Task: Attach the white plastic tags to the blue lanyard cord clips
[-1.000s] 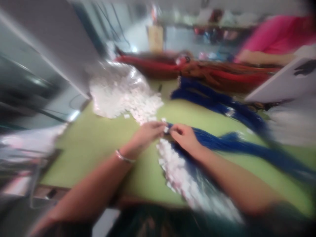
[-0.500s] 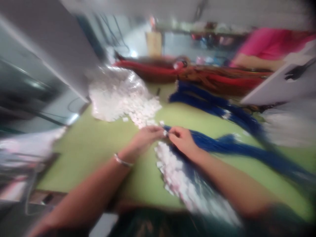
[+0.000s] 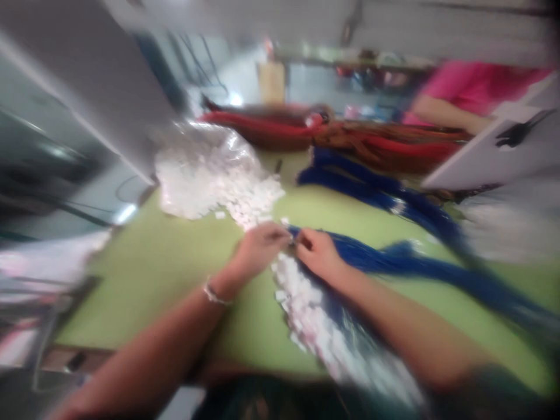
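Observation:
My left hand [image 3: 261,245], a bracelet at its wrist, pinches a small white connector at the fingertips. Facing it, my right hand [image 3: 318,252] is closed in a pinch on a thin blue wire, whose tip is blurred. The fingertips of both hands nearly meet above the green tabletop [image 3: 170,274]. Behind and beside my right hand runs a bundle of blue wires [image 3: 376,256]. Below it lies a row of wires ending in white connectors [image 3: 306,315]. Loose white connectors [image 3: 251,195] spill toward my left hand from a clear plastic bag [image 3: 188,175].
A second blue wire bundle [image 3: 371,175] lies farther back, before red and brown wire bundles [image 3: 271,122]. At the back right, a person in a pink top [image 3: 464,93] works behind a pale panel [image 3: 503,143]. A grey post [image 3: 87,76] stands left.
Both hands stay at the same spot, with the left hand's fingers and wrist slightly turned. The connector between the fingertips shows less now. The whole view has shifted a little.

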{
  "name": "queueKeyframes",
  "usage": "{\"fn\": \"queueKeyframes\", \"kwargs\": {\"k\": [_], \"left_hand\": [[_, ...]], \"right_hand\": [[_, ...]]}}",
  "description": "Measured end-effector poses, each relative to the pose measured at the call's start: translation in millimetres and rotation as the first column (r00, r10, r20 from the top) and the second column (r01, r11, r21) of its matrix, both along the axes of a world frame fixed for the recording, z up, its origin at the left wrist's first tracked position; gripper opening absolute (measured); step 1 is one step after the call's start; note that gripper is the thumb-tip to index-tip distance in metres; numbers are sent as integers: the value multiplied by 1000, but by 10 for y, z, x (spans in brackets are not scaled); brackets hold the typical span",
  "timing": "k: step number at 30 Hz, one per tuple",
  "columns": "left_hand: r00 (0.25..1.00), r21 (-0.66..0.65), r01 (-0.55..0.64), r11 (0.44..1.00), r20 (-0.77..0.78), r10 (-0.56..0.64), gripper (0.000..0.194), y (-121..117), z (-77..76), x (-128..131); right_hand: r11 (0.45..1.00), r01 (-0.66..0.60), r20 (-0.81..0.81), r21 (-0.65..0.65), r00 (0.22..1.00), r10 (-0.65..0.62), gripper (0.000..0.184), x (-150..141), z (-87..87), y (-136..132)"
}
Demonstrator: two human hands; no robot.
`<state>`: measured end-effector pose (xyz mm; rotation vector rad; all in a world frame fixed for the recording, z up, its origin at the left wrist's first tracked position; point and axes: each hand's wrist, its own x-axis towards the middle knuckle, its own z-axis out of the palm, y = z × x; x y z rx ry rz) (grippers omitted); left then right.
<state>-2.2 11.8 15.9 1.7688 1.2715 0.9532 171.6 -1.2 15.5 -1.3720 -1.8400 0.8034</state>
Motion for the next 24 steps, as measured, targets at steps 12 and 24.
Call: {"fn": "queueKeyframes", "kwargs": {"k": [12, 24], "left_hand": [[995, -171, 7, 985, 95, 9, 13, 26, -98, -22], [922, 2, 365, 931, -137, -361, 12, -82, 134, 3]], "right_hand": [[990, -25, -46, -139, 999, 19, 12, 76, 34, 36], [962, 15, -294, -271, 951, -98, 15, 86, 100, 37]]}}
